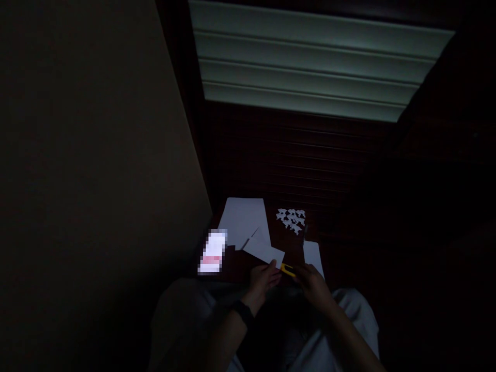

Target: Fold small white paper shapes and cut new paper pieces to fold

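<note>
My left hand [264,276] is closed on the near right end of a small white piece of paper [263,251], thumb on top. In my right hand [313,284] is a yellow utility knife [287,269] with a dark inset, its end at the corner of that paper beside my left fingers. Dim light hides its blade, and I cannot tell whether it touches the paper. Larger white sheets [245,219] lie just beyond. Several small, pointed white paper pieces [291,219] are grouped at the far right of the dark tabletop [236,266].
A lit, blurred phone screen [212,252] lies at the left. Another white sheet [313,257] is by my right hand, with a thin dark pen-like object [304,235] at its far end. A wall [170,170] bounds the left, and a louvred panel [287,150] stands beyond the table.
</note>
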The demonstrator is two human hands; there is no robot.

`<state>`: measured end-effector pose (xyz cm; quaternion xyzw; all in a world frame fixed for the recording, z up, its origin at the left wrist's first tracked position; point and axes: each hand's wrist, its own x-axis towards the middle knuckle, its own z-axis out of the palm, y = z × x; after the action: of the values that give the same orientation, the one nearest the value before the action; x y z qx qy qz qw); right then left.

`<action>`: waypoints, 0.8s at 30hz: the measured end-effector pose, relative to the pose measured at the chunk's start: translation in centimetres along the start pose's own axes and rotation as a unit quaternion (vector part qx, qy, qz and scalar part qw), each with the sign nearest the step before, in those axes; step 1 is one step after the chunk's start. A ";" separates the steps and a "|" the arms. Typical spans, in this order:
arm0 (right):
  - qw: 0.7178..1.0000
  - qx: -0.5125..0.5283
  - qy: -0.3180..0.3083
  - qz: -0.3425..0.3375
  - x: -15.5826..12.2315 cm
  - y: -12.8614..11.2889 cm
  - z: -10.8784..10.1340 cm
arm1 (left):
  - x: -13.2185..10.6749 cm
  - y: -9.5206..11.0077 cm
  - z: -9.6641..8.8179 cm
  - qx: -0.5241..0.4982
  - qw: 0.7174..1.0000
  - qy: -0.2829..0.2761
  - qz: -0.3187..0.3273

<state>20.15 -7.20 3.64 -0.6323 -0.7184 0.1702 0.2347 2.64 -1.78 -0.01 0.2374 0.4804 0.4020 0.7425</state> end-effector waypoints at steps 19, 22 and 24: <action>1.000 -0.004 0.027 -0.004 -0.7 0.1 0.8 | -0.8 2.4 -0.4 0.482 0.857 0.050 0.175; 0.999 -0.020 0.027 -0.003 -0.9 0.1 1.2 | -0.3 5.1 -0.6 0.612 0.694 0.037 0.376; 0.999 -0.026 0.025 -0.006 -1.2 0.0 1.3 | 0.4 6.6 -0.7 0.652 0.598 -0.013 0.466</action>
<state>19.53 -8.31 2.43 -0.6380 -0.7202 0.1343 0.2369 -0.39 2.26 4.37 0.8553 0.4289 0.2697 0.1079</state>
